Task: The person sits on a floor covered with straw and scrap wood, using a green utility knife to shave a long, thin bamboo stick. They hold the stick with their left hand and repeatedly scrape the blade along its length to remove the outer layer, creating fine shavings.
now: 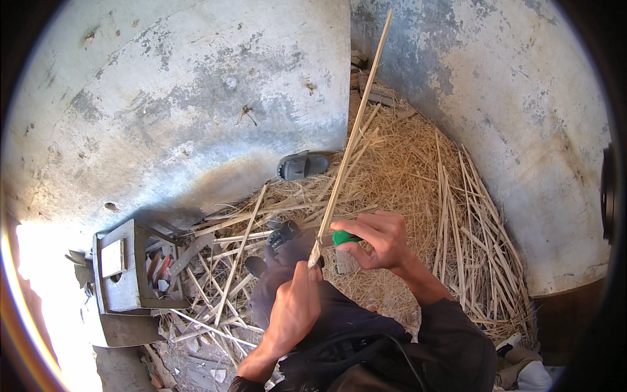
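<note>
My left hand [295, 306] is closed on the near end of a long, pale bamboo strip [353, 140]. The strip slants up and to the right, away from me, past the wall corner. Just beyond my left fingers its end looks frayed or wrapped in something whitish. To the right of that end, my right hand [377, 240] pinches a small green object [343, 238] between thumb and fingers. What kind of thing it is I cannot make out, since the fingers cover part of it. It sits close beside the strip; whether they touch is unclear.
Straw-like shavings [408, 170] cover the floor. Loose strips [483, 248] lie piled along the right wall, with more scattered at left. A grey slipper [304, 166] rests by the far wall. A wooden box [121, 297] holding tools or scraps stands at left, near a bright opening.
</note>
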Demonstrator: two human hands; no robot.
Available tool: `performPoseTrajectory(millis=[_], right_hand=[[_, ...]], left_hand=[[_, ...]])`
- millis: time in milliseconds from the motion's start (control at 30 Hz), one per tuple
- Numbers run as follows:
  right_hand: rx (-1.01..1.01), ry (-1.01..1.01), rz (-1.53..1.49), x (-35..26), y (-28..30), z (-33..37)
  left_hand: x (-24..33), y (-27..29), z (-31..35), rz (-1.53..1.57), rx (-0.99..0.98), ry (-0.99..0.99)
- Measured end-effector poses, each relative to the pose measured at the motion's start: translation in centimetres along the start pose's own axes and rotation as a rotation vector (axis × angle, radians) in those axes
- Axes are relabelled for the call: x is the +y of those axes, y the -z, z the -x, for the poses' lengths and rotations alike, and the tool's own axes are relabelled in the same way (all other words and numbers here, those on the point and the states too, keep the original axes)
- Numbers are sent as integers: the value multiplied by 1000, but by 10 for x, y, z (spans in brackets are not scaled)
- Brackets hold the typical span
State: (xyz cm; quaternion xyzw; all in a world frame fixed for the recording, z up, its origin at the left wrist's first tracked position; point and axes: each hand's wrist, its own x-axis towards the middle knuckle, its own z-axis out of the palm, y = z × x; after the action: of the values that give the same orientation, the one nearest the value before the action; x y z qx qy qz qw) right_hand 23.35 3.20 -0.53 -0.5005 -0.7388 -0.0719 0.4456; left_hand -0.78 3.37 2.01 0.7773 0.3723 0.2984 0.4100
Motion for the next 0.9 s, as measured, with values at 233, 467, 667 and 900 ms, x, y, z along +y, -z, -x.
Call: performPoseTrajectory(millis=[233, 467, 667, 900], right_hand=[[18, -6, 2, 3, -4, 3], [81, -29, -29, 19, -10, 11], [93, -125, -16, 25, 3, 7], [303, -474, 18, 102, 25, 20]], left_hand=[[-1, 3, 3, -14, -30, 33], [-7, 3, 10, -37, -73, 60], [-10, 3, 17, -63, -128, 103], [-24, -4, 49, -28, -199, 82]])
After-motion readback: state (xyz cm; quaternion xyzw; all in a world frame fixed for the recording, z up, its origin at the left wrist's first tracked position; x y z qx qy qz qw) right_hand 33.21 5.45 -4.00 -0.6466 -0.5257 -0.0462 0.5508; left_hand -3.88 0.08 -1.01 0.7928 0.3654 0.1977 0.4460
